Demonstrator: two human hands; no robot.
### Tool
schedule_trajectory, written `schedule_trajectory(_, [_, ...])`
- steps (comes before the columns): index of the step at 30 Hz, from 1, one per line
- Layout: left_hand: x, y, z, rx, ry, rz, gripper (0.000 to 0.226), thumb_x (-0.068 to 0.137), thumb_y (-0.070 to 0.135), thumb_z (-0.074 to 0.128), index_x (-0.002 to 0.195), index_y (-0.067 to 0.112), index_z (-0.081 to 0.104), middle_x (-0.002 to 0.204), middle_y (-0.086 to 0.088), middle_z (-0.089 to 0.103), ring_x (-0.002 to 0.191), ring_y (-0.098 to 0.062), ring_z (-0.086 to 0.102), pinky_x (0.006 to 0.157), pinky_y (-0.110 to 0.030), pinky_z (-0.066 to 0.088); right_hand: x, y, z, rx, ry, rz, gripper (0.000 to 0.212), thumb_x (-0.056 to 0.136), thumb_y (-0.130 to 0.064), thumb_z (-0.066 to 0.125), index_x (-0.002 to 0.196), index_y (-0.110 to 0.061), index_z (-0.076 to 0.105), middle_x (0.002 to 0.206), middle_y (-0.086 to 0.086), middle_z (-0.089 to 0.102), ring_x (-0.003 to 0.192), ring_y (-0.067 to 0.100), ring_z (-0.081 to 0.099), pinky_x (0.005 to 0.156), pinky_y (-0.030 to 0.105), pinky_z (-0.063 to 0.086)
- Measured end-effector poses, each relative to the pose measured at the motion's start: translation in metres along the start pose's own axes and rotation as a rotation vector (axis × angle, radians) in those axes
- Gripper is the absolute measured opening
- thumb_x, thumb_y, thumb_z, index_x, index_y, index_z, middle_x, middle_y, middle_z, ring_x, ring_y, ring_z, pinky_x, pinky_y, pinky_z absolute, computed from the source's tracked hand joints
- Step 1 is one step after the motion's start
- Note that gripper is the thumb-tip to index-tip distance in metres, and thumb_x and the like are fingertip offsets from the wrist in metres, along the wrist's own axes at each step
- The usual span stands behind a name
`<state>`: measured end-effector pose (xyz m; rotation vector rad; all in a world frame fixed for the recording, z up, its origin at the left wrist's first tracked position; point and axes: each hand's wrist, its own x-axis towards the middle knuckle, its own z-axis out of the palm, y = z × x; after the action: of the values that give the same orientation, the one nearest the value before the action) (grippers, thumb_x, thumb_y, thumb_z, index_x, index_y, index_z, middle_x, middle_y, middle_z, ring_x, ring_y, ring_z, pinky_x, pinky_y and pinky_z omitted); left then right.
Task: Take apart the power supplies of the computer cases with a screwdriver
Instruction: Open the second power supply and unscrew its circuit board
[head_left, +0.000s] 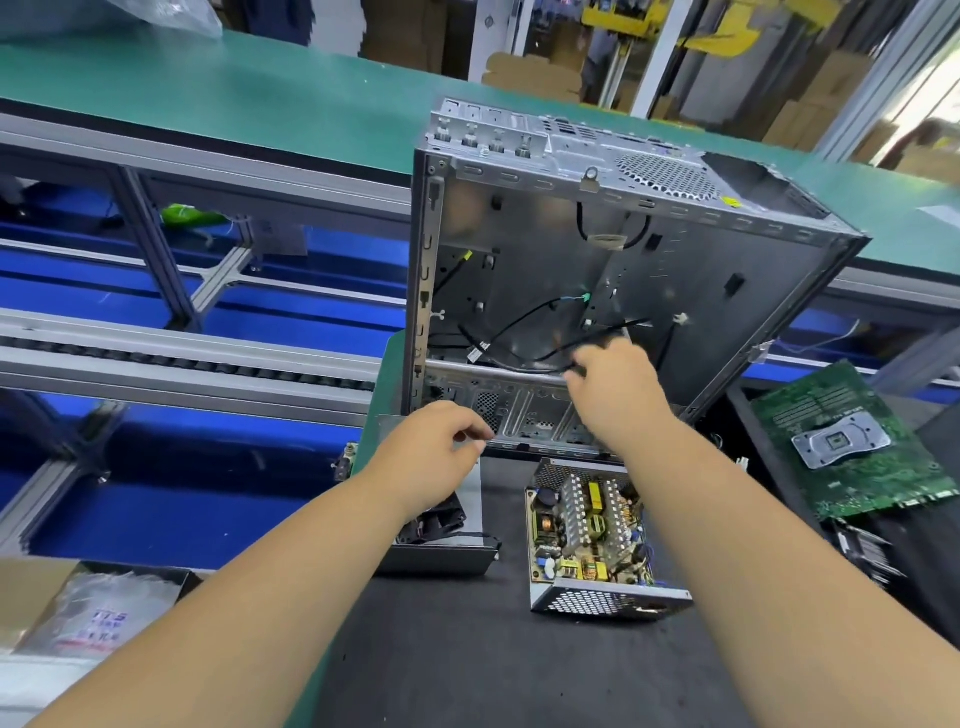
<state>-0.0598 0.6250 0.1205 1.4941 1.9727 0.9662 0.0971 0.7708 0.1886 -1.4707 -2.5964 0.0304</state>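
A green desk (218, 88) stretches across the far side, with a dark mat (467, 649) covering the near part where the work lies. On it stands the open computer case (597, 270), a bare metal shell with its open side facing the person and loose black cables (519, 332) trailing across its inner wall. Right of the case, a green motherboard (852, 447) lies flat at the mat's edge. Just in front of the case, near its lower rim, sits the power supply (592, 540) with its cover off, coils and heat sinks showing inside the perforated housing. Left of it lies a dark casing part (441, 540), partly under the left forearm. The right hand (613, 384) reaches into the case's lower opening and pinches one of the black cables between curled fingers. The left hand (431, 452) hovers at the case's near bottom edge, fingers loosely curled, holding nothing that I can see.
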Motion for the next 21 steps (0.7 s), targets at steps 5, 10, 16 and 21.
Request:
schedule_trajectory(5, [-0.001, -0.005, -0.002, 0.016, -0.002, -0.009, 0.017, 0.097, 0.023, 0.058, 0.107, 0.03, 0.07, 0.107, 0.017, 0.058, 0.099, 0.0, 0.055, 0.078, -0.011, 0.037, -0.001, 0.01, 0.009, -0.062, -0.263, 0.087, 0.029, 0.098, -0.025, 0.035, 0.124, -0.018, 0.048, 0.124, 0.008, 0.057, 0.123, 0.031, 0.035, 0.097, 0.048, 0.027])
schedule_trajectory(10, [-0.001, -0.003, 0.006, -0.014, -0.01, -0.008, 0.015, 0.096, 0.024, 0.06, 0.1, 0.035, 0.068, 0.103, 0.017, 0.058, 0.096, 0.004, 0.054, 0.079, -0.017, 0.039, -0.016, 0.019, 0.015, -0.129, -0.209, 0.13, 0.06, 0.099, -0.038, 0.04, 0.154, -0.023, 0.024, 0.143, 0.01, 0.038, 0.13, 0.033, 0.028, 0.103, 0.048, 0.027])
schedule_trajectory(16, [0.002, 0.012, 0.014, -0.032, -0.017, 0.062, 0.019, 0.093, 0.024, 0.063, 0.108, 0.035, 0.066, 0.106, 0.016, 0.057, 0.1, -0.002, 0.057, 0.091, -0.023, 0.044, -0.022, 0.025, 0.013, -0.215, -0.106, 0.097, 0.064, 0.101, -0.059, 0.035, 0.153, -0.023, 0.025, 0.14, 0.009, 0.039, 0.127, 0.031, 0.033, 0.104, 0.048, 0.029])
schedule_trajectory(21, [0.011, 0.033, 0.01, 0.005, 0.038, 0.143, 0.044, 0.092, 0.027, 0.066, 0.135, 0.029, 0.054, 0.127, 0.011, 0.053, 0.117, -0.005, 0.051, 0.101, -0.021, 0.036, -0.022, 0.031, 0.014, -0.025, 0.171, 0.064, 0.035, 0.096, -0.05, 0.057, 0.109, -0.019, 0.047, 0.102, -0.001, 0.062, 0.101, 0.027, 0.053, 0.084, 0.041, 0.029])
